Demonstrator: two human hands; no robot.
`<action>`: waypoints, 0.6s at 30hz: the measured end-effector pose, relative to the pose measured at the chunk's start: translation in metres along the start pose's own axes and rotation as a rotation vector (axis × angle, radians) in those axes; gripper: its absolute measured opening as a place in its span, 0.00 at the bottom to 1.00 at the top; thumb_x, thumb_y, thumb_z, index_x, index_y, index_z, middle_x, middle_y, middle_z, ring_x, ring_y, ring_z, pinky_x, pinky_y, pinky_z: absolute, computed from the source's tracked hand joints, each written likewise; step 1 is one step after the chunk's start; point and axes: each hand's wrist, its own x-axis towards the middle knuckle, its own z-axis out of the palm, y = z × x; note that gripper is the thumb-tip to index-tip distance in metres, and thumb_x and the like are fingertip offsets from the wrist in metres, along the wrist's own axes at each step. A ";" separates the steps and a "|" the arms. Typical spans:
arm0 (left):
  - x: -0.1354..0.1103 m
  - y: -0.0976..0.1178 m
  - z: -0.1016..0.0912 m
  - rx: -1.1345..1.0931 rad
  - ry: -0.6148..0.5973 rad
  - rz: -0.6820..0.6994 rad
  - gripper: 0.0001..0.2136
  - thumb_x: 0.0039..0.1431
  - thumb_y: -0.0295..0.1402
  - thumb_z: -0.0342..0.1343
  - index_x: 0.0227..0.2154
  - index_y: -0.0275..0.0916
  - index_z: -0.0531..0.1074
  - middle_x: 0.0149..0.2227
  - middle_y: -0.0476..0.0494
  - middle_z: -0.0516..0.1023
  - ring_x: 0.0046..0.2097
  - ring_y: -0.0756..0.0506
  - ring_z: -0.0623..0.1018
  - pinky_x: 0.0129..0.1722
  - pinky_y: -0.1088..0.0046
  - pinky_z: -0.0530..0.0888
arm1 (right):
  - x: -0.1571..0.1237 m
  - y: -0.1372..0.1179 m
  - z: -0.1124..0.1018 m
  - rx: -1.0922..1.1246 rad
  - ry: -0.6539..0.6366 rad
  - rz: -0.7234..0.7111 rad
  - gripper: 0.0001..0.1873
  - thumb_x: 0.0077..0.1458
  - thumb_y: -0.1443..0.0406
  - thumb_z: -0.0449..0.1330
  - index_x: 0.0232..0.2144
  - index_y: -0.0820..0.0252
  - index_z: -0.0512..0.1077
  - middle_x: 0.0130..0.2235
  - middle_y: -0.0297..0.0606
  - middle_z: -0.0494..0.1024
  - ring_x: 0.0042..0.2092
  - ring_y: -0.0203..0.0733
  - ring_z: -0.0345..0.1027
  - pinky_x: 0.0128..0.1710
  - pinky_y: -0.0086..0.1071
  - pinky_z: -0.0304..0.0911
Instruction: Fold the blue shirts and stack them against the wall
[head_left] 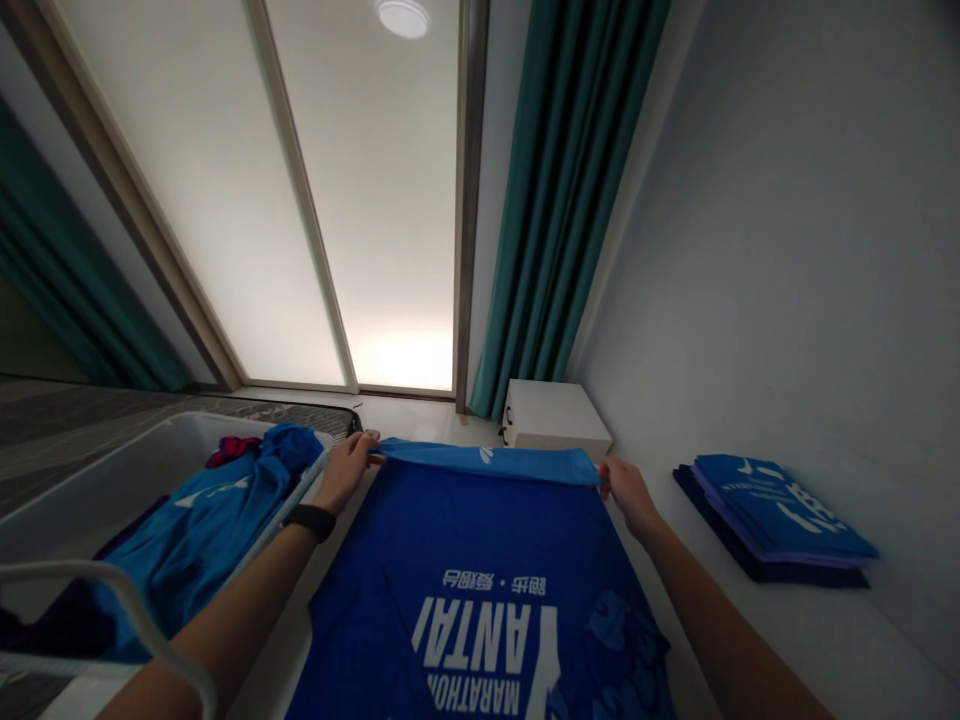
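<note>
a blue shirt (517,520) lies spread on a white surface (795,635), near and centre, its white lettering upside down to the wearer. the left hand (349,470), with a black band (311,520) at the wrist, pinches the shirt's far left corner; the right hand (628,492) pinches the far right corner — both grips narrow, closed on cloth. between them runs a lighter blue strip (525,465), seemingly the far edge turned over. that looks like all the folding done on this shirt; the wide body is flat, so most of it appears left to do. on the right sits a neat stack of folded garments (787,510), finished by the look of it. on the left, a white basket (169,425) holds a loose, crumpled heap of clothes (202,520) — apparently unfolded.
</note>
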 end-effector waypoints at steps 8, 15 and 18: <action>-0.020 -0.017 0.001 0.304 -0.006 0.091 0.14 0.52 0.44 0.51 0.35 0.40 0.70 0.29 0.47 0.78 0.33 0.44 0.78 0.33 0.72 0.70 | -0.016 0.023 0.013 -0.250 0.046 -0.094 0.09 0.49 0.56 0.55 0.28 0.54 0.67 0.19 0.28 0.68 0.24 0.40 0.64 0.28 0.31 0.53; -0.022 -0.019 0.001 0.366 -0.008 0.115 0.12 0.55 0.42 0.48 0.35 0.40 0.71 0.27 0.49 0.76 0.30 0.45 0.76 0.31 0.72 0.68 | -0.024 0.033 0.017 -0.482 -0.033 -0.312 0.18 0.51 0.61 0.50 0.44 0.57 0.69 0.22 0.28 0.66 0.27 0.41 0.65 0.33 0.32 0.54; -0.020 -0.023 0.001 0.319 -0.010 0.147 0.14 0.55 0.43 0.47 0.35 0.39 0.71 0.25 0.50 0.74 0.30 0.44 0.75 0.30 0.72 0.67 | -0.021 0.033 0.010 -0.356 -0.068 -0.294 0.17 0.52 0.61 0.47 0.42 0.57 0.69 0.22 0.27 0.64 0.25 0.40 0.63 0.30 0.31 0.55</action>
